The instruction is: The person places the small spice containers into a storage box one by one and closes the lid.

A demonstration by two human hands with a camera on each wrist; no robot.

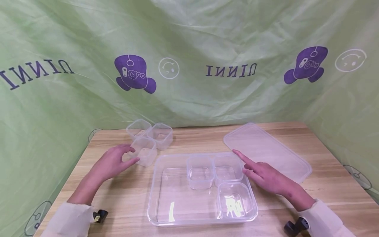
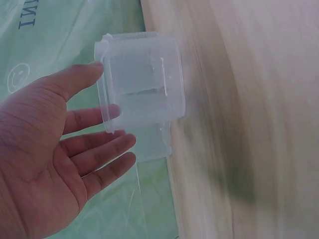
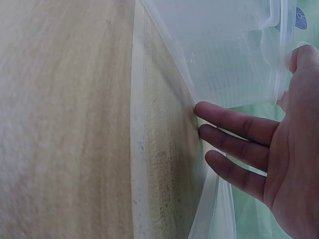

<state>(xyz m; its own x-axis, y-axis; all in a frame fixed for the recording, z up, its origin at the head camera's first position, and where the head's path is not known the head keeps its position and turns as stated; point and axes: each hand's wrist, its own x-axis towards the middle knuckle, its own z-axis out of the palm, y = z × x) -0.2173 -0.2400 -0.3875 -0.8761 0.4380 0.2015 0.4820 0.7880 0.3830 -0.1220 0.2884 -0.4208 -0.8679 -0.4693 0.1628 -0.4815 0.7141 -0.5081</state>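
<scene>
My left hand (image 1: 113,162) is at the nearest of three small clear square containers grouped at the back left. Its thumb and index fingertip are at the rim of that small container (image 2: 142,79), fingers spread and loosely bent. Before me lies a large clear rectangular box (image 1: 174,215). Inside along its right part sit three more small containers: a back-middle one (image 1: 200,181), a back-right one (image 1: 228,174) and a front-right one (image 1: 235,200). My right hand (image 1: 267,177) rests by the large box's right rim, index finger extended towards its back corner, other fingers loosely bent.
A flat translucent lid (image 1: 263,148) lies on the wooden table (image 1: 124,210) at the back right, behind the right hand. The other two small containers (image 1: 139,128) stand against each other at the back left. A green printed curtain (image 1: 189,98) encloses the back and sides.
</scene>
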